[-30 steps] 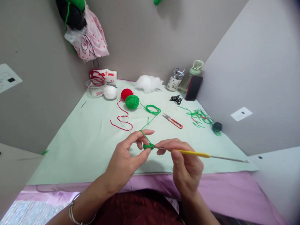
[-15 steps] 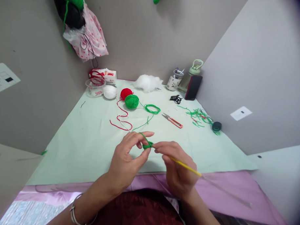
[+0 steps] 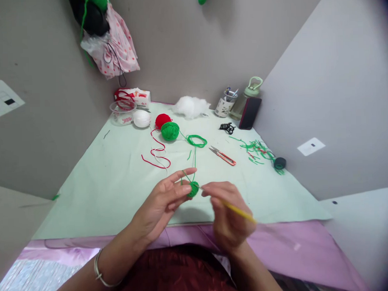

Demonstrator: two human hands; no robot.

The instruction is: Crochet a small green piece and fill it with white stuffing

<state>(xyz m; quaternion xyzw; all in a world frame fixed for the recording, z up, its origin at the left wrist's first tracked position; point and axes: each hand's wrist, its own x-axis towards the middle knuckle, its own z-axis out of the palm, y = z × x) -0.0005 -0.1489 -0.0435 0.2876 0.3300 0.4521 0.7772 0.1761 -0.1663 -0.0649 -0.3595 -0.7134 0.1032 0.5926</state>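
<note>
Between the thumb and fingers of my left hand [image 3: 165,199] is a small green crochet piece [image 3: 194,189]. Green yarn [image 3: 195,160] loops over the raised index finger and runs back to a loose coil [image 3: 196,140] on the table. My right hand [image 3: 230,212] grips a crochet hook [image 3: 237,210] by its yellow handle, the tip touching the right side of the piece. The hook's far end is smeared by motion. Behind the coil sits a green yarn ball [image 3: 170,131]. Orange-handled thread snips [image 3: 223,156] lie beyond my right hand.
Red [image 3: 163,120] and white yarn balls [image 3: 142,119] stand by a clear plastic tub [image 3: 123,113]. White stuffing [image 3: 191,107], a pen cup [image 3: 225,105], a bottle [image 3: 243,103], a phone [image 3: 250,113] and a black hair clip [image 3: 227,128] are at the back. Yarn scraps [image 3: 254,151] lie right.
My left hand has turned, showing more of the green piece, with its thumb now over it. The yarn to the coil has swung right and runs straighter. The hook has shifted slightly.
</note>
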